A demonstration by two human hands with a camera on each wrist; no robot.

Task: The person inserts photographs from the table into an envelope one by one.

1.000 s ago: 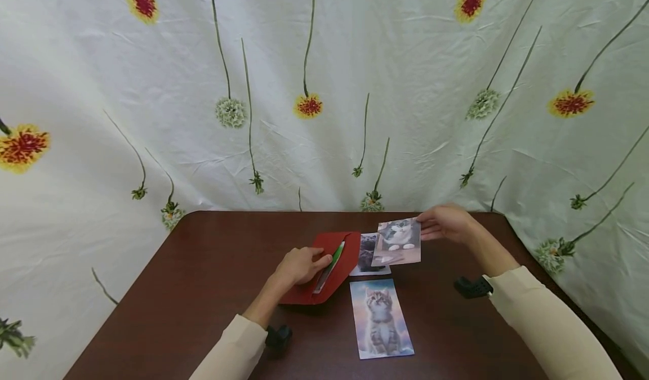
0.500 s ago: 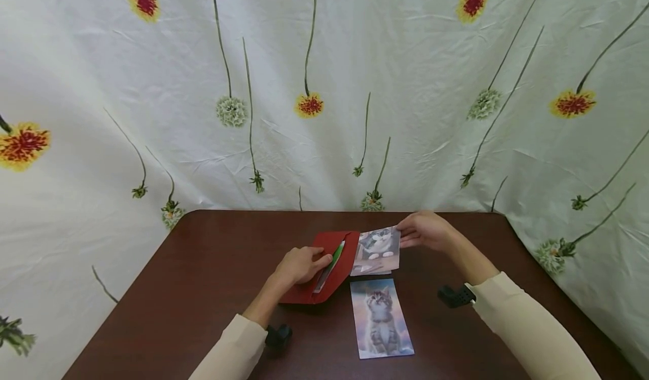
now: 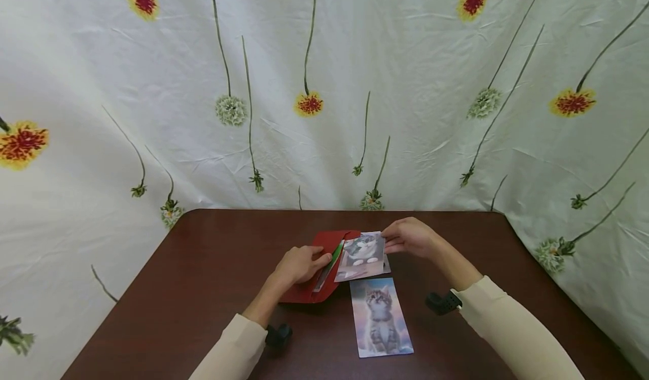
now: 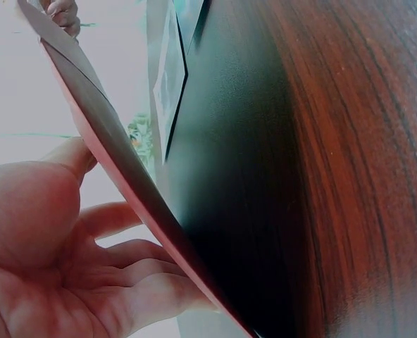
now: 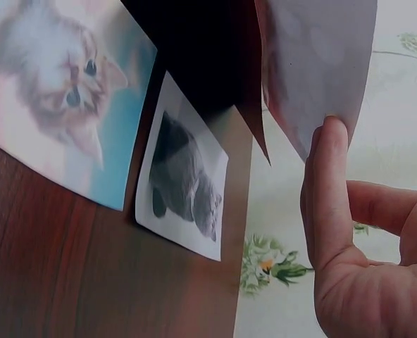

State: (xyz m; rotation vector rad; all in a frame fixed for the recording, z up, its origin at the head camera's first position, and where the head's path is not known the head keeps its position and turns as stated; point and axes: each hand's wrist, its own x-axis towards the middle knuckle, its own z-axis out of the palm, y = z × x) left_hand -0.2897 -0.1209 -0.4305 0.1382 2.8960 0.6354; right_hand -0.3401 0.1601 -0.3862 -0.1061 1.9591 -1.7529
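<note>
My left hand (image 3: pixel 299 264) holds a red envelope (image 3: pixel 304 296), thumb at its gaping mouth, where green and pale edges of something inside show. In the left wrist view the envelope (image 4: pixel 124 162) slants edge-on above the table. My right hand (image 3: pixel 410 236) pinches the right edge of a photo card of a grey-and-white cat (image 3: pixel 361 256), its left part over the envelope's mouth. The right wrist view shows this card's pale back (image 5: pixel 321 63). Partly beneath it in the head view lies a card with a dark grey cat (image 5: pixel 187 169). A kitten card (image 3: pixel 381 318) lies nearer.
The dark brown table (image 3: pixel 203 267) reaches back to a white flower-printed cloth (image 3: pixel 274 143). Dark straps (image 3: pixel 443 302) with small devices sit at both wrists.
My right hand has moved left and slightly down with the grey-and-white cat card, from beyond the dark cat card to over the envelope's mouth. The left hand and envelope stay put.
</note>
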